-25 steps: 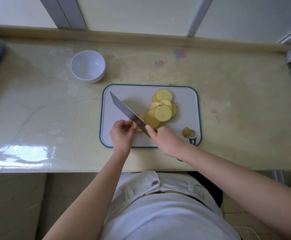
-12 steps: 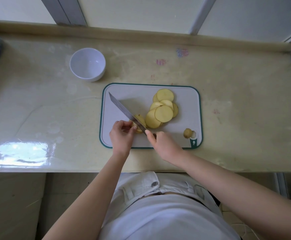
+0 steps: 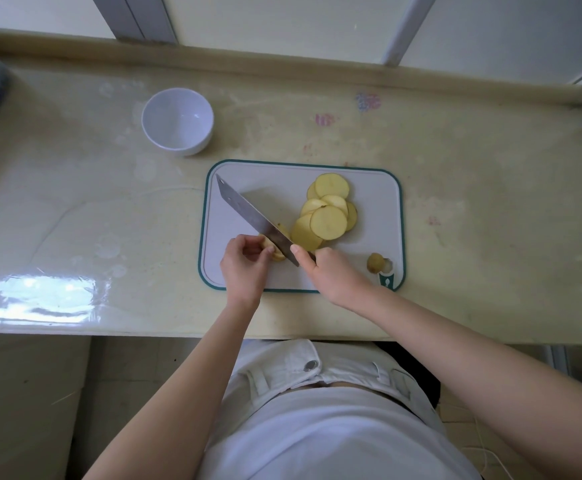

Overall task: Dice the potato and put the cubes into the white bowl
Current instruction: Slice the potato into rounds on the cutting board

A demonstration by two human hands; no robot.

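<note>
Two bare hands meet on the white, green-rimmed cutting board (image 3: 379,188) on the cream bench (image 3: 456,161): the left hand (image 3: 244,266) has its fingers (image 3: 269,250) pinching the yellow potato stub (image 3: 278,255), and the right hand (image 3: 333,273) grips the broad steel knife (image 3: 253,218) set across it. Cut round potato slices (image 3: 327,221) lie fanned beside the blade; the round white bowl (image 3: 177,121) stands apart, far-left.

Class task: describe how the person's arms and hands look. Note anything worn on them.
The left hand and right hand are bare: no gloves, no rings, watch or bracelet showing. Both arms are uncovered, with no sleeve in view. The person wears a white top.
</note>
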